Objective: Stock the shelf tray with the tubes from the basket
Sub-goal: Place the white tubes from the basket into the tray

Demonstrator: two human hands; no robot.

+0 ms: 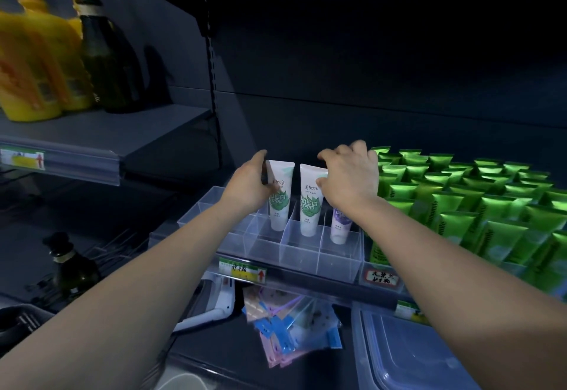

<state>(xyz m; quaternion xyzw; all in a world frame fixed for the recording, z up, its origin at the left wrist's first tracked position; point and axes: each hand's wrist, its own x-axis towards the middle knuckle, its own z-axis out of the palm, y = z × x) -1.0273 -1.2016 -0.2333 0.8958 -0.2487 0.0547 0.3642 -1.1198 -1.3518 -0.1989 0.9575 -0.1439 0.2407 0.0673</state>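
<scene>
Plainly, the left hand (248,181) is wrapped round the upper half of the left green-leaf tube (279,205), with the thumb across its front and the fingers behind. The right hand (351,175) pinches the top right corner of the middle green-leaf tube (310,205) (thumb on the front, curled fingers over the crimped end). Both tubes stand upright, cap down, in neighbouring slots of the clear divided tray (337,262) near the middle of the view.

At three o'clock from the middle tube, a purple-label tube (338,225) stands in the next slot, partly hidden under the right wrist; whether the wrist touches it I cannot tell. Further toward three o'clock, rows of green tubes (460,202) fill the shelf just beside the tray.

At six o'clock a price label (242,270) sits on the shelf edge, with plastic packets (291,322) on the shelf below. A clear lidded box (414,356) lies at five o'clock. At ten o'clock, yellow pump bottles (36,64) and a dark glass bottle (106,55) stand on a higher shelf.
</scene>
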